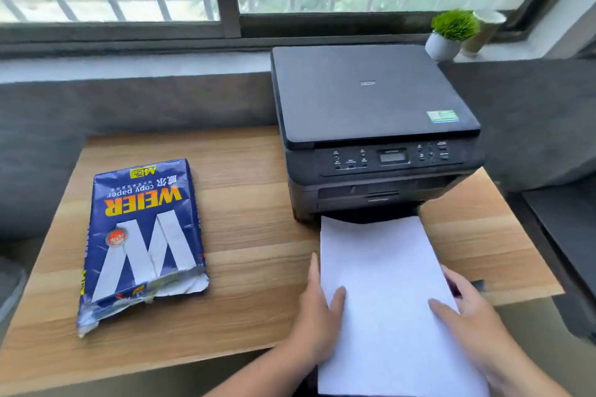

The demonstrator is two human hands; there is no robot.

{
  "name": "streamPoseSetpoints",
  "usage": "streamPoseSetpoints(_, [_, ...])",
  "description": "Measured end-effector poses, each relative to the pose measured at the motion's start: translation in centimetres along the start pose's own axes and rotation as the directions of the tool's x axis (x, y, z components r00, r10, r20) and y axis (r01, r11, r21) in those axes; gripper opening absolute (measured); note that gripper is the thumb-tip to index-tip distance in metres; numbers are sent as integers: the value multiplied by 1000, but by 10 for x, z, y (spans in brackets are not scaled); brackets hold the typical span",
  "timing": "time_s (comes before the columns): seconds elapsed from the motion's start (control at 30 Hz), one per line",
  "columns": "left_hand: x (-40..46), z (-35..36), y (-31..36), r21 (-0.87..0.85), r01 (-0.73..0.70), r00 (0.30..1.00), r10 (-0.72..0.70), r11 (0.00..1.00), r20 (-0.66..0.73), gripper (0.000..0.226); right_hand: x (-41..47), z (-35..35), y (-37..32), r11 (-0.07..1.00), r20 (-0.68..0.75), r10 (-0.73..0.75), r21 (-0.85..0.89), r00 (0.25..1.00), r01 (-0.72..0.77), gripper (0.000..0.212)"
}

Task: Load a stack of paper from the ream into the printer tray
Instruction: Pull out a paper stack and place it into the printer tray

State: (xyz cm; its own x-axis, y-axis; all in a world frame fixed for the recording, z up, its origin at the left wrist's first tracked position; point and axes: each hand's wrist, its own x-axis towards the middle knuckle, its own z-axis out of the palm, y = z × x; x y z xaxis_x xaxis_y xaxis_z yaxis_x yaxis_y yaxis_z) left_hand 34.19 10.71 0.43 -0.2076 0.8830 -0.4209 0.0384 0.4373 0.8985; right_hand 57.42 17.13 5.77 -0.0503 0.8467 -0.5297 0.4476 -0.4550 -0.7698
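A white stack of paper (pixel 383 271) lies flat in front of the black printer (pixel 374 126), its far edge at the printer's lower front opening. My left hand (pixel 317 316) grips the stack's left edge, thumb on top. My right hand (pixel 467 309) grips the right edge, thumb on top too. The tray itself is hidden beneath the sheets. The blue paper ream (pixel 142 242) lies on the wooden table (pixel 251 177) to the left, with its near end torn open.
A small potted plant (pixel 450 34) and a paper cup (pixel 483 29) stand on the window sill behind the printer. Dark grey upholstery surrounds the table on the left, back and right. A dark ledge (pixel 564 219) sits to the right.
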Motion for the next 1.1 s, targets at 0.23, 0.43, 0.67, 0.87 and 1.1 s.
streamPoseSetpoints(0.23, [44, 51, 1, 111, 103, 993, -95, 988, -75, 66, 74, -45, 9, 995, 112, 98, -13, 989, -97, 55])
streamPoseSetpoints(0.43, [41, 86, -11, 214, 304, 930, -241, 928, -277, 58, 123, -63, 32, 986, 287, 145, -119, 947, -115, 56])
streamPoseSetpoints(0.67, [51, 94, -13, 309, 315, 899, -178, 898, -399, 54, 143, -63, 53, 979, 286, 194, -117, 938, -167, 54])
streamPoseSetpoints(0.87, [73, 95, -5, 318, 262, 890, -101, 911, -444, 42, 158, -66, 42, 997, 232, 80, -17, 969, -78, 48])
streamPoseSetpoints(1.1, [73, 100, -8, 564, -71, 931, 258, 822, -259, 37, 152, -75, 53, 997, 156, 76, -31, 985, -72, 50])
